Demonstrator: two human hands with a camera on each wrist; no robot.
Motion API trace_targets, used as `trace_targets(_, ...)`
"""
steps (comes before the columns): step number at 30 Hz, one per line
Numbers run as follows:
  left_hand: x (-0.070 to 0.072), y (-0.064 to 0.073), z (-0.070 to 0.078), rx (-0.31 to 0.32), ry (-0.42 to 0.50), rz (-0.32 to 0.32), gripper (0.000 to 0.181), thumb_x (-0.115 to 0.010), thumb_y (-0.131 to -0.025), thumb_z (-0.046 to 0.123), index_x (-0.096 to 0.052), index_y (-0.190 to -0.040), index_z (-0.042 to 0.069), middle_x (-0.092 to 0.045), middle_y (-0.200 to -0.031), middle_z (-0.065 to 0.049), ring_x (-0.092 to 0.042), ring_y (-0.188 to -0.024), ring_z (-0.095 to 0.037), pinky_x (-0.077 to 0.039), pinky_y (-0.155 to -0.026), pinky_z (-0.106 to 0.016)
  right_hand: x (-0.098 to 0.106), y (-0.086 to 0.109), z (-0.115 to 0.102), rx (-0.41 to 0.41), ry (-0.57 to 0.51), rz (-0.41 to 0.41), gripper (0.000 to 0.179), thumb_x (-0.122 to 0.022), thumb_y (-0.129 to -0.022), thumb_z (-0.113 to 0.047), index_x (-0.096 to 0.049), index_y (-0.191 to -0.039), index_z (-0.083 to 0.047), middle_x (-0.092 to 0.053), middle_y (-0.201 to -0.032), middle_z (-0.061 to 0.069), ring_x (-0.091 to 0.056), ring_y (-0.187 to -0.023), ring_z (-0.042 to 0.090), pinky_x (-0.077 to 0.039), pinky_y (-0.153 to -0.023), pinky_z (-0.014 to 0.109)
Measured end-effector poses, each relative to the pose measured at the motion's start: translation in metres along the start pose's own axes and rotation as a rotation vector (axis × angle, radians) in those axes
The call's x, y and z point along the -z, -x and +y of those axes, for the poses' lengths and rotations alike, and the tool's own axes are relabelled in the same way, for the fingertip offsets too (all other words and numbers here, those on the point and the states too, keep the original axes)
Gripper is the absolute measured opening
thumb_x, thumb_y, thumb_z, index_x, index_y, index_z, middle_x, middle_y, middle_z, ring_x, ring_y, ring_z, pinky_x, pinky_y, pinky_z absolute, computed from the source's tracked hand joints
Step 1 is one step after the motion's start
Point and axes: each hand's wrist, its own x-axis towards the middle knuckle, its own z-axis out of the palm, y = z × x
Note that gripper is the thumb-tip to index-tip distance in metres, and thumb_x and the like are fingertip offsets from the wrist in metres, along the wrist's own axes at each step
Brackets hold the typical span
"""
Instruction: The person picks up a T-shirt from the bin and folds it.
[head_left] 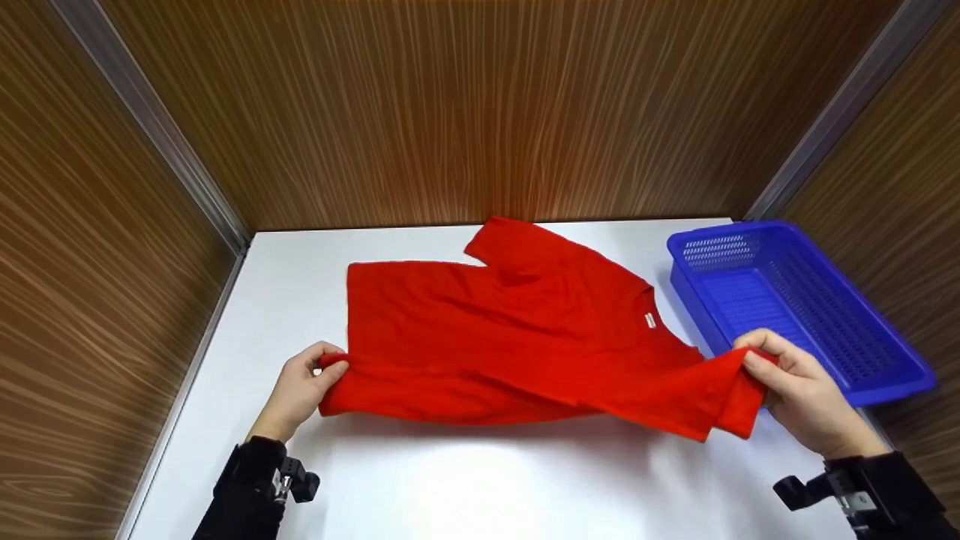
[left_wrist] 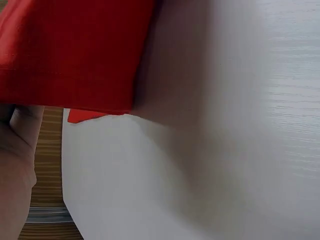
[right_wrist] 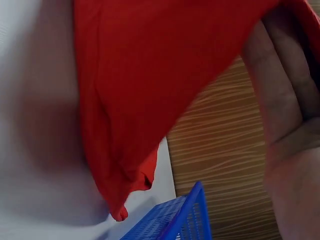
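Observation:
A red short-sleeved T-shirt [head_left: 480, 315] lies sideways, its hem to the left and its neckline with a small white label [head_left: 650, 321] to the right. My left hand [head_left: 304, 386] pinches the near corner of the hem between thumb and fingers. At the other end my right hand [head_left: 802, 386] grips the near sleeve close to the basket. The near side of the shirt is raised between both hands and folds over toward the middle, casting a shadow below. The far sleeve [head_left: 514, 240] lies flat near the back edge. In the right wrist view, cloth [right_wrist: 150, 65] hangs down from the fingers.
A blue perforated plastic basket [head_left: 814, 255] stands at the right, its near end close to my right hand. The white table [head_left: 480, 487] is bounded by wood-grain panels [head_left: 480, 112] at the back and both sides.

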Motion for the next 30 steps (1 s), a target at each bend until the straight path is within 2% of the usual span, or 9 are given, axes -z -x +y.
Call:
trace_targets(4,0.004,0.003,-0.003,0.049,0.071,-0.050,0.018,-0.069,-0.096,0.008,-0.067,-0.111,-0.001,-0.061,-0.094,-0.004,-0.054,-0.090,-0.018,-0.044,-0.079,-0.028,0.001,-0.005,-0.001,-0.063,-0.027,-0.083,0.037,-0.023,-0.107,0.008,-0.055,-0.119,-0.004,-0.071,-0.099,0.006,-0.072,-0.084,0.015,-0.057,-0.069,0.025)
trace_targets(6,0.006,0.005,-0.005,0.079,0.122,-0.089,0.020,-0.067,-0.096,0.007,-0.065,-0.113,-0.004,-0.059,-0.092,-0.004,-0.054,-0.088,-0.019,-0.046,-0.078,-0.028,0.001,-0.008,-0.001,-0.092,0.017,-0.050,0.035,-0.026,-0.108,0.005,-0.057,-0.117,-0.007,-0.071,-0.099,0.004,-0.071,-0.083,0.013,-0.057,-0.069,0.024)
trace_targets(9,0.008,0.005,-0.008,0.096,0.125,-0.111,0.021,-0.067,-0.096,0.006,-0.064,-0.114,-0.005,-0.060,-0.091,-0.004,-0.055,-0.087,-0.018,-0.047,-0.076,-0.028,0.002,-0.015,0.001,-0.098,0.161,0.080,0.025,-0.036,-0.109,0.000,-0.059,-0.116,-0.006,-0.071,-0.095,0.002,-0.069,-0.078,0.011,-0.057,-0.066,0.023)
trace_targets(12,0.007,0.002,-0.010,0.078,0.044,-0.070,0.019,-0.067,-0.097,0.009,-0.066,-0.112,-0.003,-0.062,-0.095,-0.006,-0.055,-0.089,-0.017,-0.047,-0.075,-0.026,0.002,-0.025,0.004,-0.095,0.410,0.221,0.017,-0.048,-0.108,-0.007,-0.060,-0.116,0.002,-0.071,-0.092,0.000,-0.067,-0.075,0.009,-0.056,-0.064,0.024)
trace_targets(16,0.003,-0.004,-0.012,0.071,-0.087,0.009,0.018,-0.065,-0.100,0.012,-0.069,-0.112,0.000,-0.068,-0.107,-0.014,-0.057,-0.092,-0.020,-0.048,-0.073,-0.024,0.004,-0.040,0.007,-0.102,0.759,0.361,0.028,-0.056,-0.106,-0.017,-0.061,-0.118,0.007,-0.070,-0.091,-0.007,-0.065,-0.078,0.004,-0.055,-0.068,0.019)
trace_targets(18,0.000,-0.007,-0.014,0.079,-0.133,0.031,0.018,-0.062,-0.101,0.012,-0.069,-0.113,0.000,-0.069,-0.113,-0.017,-0.059,-0.094,-0.022,-0.048,-0.074,-0.024,0.006,-0.045,0.009,-0.100,0.881,0.416,0.029,-0.059,-0.105,-0.020,-0.065,-0.118,0.005,-0.069,-0.092,-0.010,-0.062,-0.081,0.001,-0.052,-0.070,0.015)
trace_targets(22,-0.006,-0.010,-0.019,0.102,-0.175,0.048,0.017,-0.061,-0.102,0.010,-0.069,-0.112,-0.001,-0.068,-0.110,-0.018,-0.059,-0.087,-0.024,-0.049,-0.070,-0.027,0.010,-0.055,0.013,-0.057,1.039,0.481,0.025,-0.065,-0.102,-0.019,-0.071,-0.114,0.001,-0.066,-0.095,-0.006,-0.056,-0.083,-0.002,-0.045,-0.069,0.010)
trace_targets(27,-0.013,-0.013,-0.026,0.094,-0.238,0.048,0.019,-0.061,-0.101,0.007,-0.069,-0.115,-0.002,-0.066,-0.102,-0.016,-0.056,-0.080,-0.023,-0.047,-0.068,-0.029,0.010,-0.066,0.020,0.018,1.163,0.510,0.016,-0.072,-0.096,-0.013,-0.077,-0.107,-0.001,-0.057,-0.089,0.005,-0.047,-0.077,0.002,-0.037,-0.064,0.013)
trace_targets(30,-0.018,-0.016,-0.027,0.062,-0.304,0.069,0.020,-0.061,-0.100,0.006,-0.069,-0.116,-0.003,-0.068,-0.104,-0.018,-0.057,-0.084,-0.026,-0.046,-0.073,-0.033,0.009,-0.074,0.022,0.052,1.222,0.530,0.016,-0.074,-0.094,-0.012,-0.079,-0.106,-0.003,-0.070,-0.090,0.012,-0.056,-0.080,0.004,-0.036,-0.067,0.008)
